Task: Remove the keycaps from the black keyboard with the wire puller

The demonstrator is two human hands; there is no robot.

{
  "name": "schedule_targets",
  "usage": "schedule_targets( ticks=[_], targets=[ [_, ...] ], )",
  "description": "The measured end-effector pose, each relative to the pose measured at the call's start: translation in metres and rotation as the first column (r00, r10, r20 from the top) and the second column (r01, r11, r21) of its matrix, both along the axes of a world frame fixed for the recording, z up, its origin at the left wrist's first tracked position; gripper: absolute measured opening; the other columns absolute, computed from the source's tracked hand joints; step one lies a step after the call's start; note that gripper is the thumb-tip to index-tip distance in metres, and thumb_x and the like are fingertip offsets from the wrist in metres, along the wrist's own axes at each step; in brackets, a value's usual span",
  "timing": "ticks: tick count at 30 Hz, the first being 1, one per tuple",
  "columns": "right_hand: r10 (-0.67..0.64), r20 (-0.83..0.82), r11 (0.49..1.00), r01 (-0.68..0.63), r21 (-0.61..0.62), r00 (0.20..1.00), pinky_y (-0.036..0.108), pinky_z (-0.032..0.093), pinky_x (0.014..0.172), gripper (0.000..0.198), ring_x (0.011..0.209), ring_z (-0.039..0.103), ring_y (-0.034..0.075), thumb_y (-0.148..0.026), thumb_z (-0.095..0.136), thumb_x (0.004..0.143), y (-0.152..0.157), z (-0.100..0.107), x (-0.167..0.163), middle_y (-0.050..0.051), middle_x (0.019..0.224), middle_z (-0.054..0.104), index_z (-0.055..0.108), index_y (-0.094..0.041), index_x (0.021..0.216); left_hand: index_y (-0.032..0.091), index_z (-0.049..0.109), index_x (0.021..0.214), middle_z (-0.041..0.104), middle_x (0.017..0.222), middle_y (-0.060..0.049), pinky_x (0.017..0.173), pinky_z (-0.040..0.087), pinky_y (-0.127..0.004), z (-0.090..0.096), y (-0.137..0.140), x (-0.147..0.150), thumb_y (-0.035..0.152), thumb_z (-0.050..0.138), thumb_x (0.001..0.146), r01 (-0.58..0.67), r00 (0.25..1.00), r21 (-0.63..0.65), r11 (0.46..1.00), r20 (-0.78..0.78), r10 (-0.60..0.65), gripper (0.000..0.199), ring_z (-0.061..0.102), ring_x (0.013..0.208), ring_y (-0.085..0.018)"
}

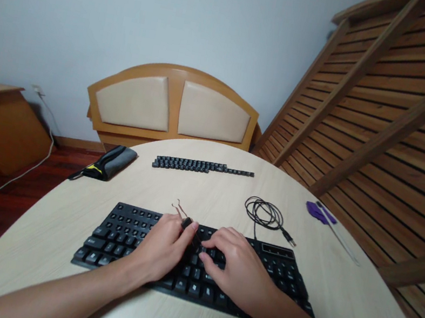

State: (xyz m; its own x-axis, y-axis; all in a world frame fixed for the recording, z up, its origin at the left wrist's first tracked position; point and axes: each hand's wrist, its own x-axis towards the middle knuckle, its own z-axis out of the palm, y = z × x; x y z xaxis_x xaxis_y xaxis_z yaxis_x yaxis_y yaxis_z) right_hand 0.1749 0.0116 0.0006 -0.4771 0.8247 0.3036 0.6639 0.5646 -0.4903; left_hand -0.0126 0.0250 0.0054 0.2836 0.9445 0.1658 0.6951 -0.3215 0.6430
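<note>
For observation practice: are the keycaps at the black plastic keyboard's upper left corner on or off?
Off: bare dark switches show there on the keyboard; loose black plastic keycaps lie in rows on the pale table.

Keyboard: blk plastic, mostly matt, w/ slight sheen on some keys. Loose keys: blk plastic too. Tool: blk handle, prob. plastic, w/ thin metal-looking wire prongs. Cable: smooth plastic sheath; plug w/ metal tip. Table: pale wood-grain top, smooth, matt. Pouch: cloth-like, matt. Headboard: smooth wood, semi-gloss, w/ leather-like pads. Slatted panel: wood, rougher, knots etc. Floor: dk wood, some gloss. Wall: smooth, matt.
</note>
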Motion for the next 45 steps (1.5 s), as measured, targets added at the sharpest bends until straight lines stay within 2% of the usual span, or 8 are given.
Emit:
schedule_targets(
  ticks=[6, 10, 13, 19, 25, 30, 45],
  targets=[
    [-0.010, -0.007, 0.999, 0.010, 0.046, 1.000, 0.037, 0.046, 0.080, 0.004, 0.086, 0.060, 0.021, -0.017, 0.063, 0.085, -0.002, -0.004, 0.000, 0.004, 0.086, 0.066, 0.066, -0.018, 0.088, 0.020, 0.047, 0.065, 0.056, 0.062, -0.002, 0.063, 0.040, -0.030, 0.000, -0.001, 0.000, 0.037, 0.032, 0.099, 0.029, 0.999, -0.026, 0.999, 0.028, -0.028, 0.041, 0.054, 0.064, -0.018],
    [-0.017, -0.018, 0.999, 0.018, 0.039, 1.000, 0.037, 0.046, 0.080, 0.004, 0.087, 0.061, 0.022, -0.016, 0.062, 0.086, -0.004, -0.005, -0.001, 0.004, 0.088, 0.067, 0.065, -0.018, 0.089, 0.020, 0.047, 0.064, 0.057, 0.064, -0.004, 0.064, 0.041, -0.031, 0.000, -0.002, 0.000, 0.038, 0.033, 0.099, 0.011, 1.000, -0.024, 1.000, -0.009, -0.011, 0.042, 0.056, 0.066, -0.020],
    [-0.033, -0.026, 0.999, 0.033, 0.024, 0.999, 0.038, 0.046, 0.082, 0.006, 0.088, 0.061, 0.022, -0.016, 0.062, 0.086, -0.005, -0.006, -0.001, 0.004, 0.089, 0.067, 0.066, -0.018, 0.090, 0.019, 0.051, 0.066, 0.062, 0.071, -0.006, 0.068, 0.043, -0.032, -0.001, -0.004, -0.002, 0.037, 0.034, 0.099, 0.016, 0.999, 0.006, 1.000, -0.037, -0.016, 0.041, 0.059, 0.072, -0.021],
    [-0.060, -0.049, 0.998, 0.059, -0.008, 0.997, 0.036, 0.047, 0.082, 0.007, 0.089, 0.061, 0.021, -0.016, 0.062, 0.087, -0.007, -0.007, -0.002, 0.004, 0.090, 0.067, 0.066, -0.019, 0.091, 0.018, 0.061, 0.084, 0.068, 0.086, -0.007, 0.086, 0.043, -0.037, -0.003, -0.011, -0.006, 0.031, 0.035, 0.100, 0.136, 0.990, 0.056, 0.989, -0.044, -0.133, 0.033, 0.061, 0.086, -0.023],
    [-0.060, -0.036, 0.998, 0.059, -0.012, 0.998, 0.036, 0.048, 0.081, 0.007, 0.090, 0.062, 0.021, -0.017, 0.062, 0.088, -0.008, -0.005, -0.003, 0.004, 0.090, 0.067, 0.067, -0.019, 0.092, 0.018, 0.059, 0.078, 0.066, 0.081, -0.007, 0.077, 0.044, -0.034, -0.004, -0.010, -0.006, 0.033, 0.036, 0.100, 0.078, 0.996, 0.049, 0.996, -0.035, -0.077, 0.036, 0.060, 0.081, -0.022],
    [-0.060, -0.016, 0.998, 0.060, 0.015, 0.998, 0.036, 0.048, 0.082, 0.007, 0.089, 0.063, 0.021, -0.017, 0.062, 0.088, -0.008, -0.006, -0.003, 0.004, 0.091, 0.068, 0.066, -0.019, 0.092, 0.018, 0.055, 0.066, 0.062, 0.070, -0.003, 0.069, 0.042, -0.031, -0.005, -0.006, -0.007, 0.039, 0.033, 0.100, 0.054, 0.998, -0.026, 0.998, 0.044, -0.053, 0.045, 0.057, 0.069, -0.019],
    [-0.041, -0.025, 0.994, 0.043, 0.102, 0.999, 0.033, 0.051, 0.076, 0.008, 0.084, 0.066, 0.020, -0.017, 0.060, 0.089, -0.007, -0.009, -0.002, 0.003, 0.090, 0.070, 0.067, -0.019, 0.093, 0.019, 0.052, 0.063, 0.058, 0.066, -0.002, 0.066, 0.040, -0.029, -0.002, -0.002, -0.006, 0.043, 0.033, 0.098, 0.063, 0.988, -0.124, 0.990, 0.147, -0.045, 0.046, 0.053, 0.066, -0.018]
  ],
)
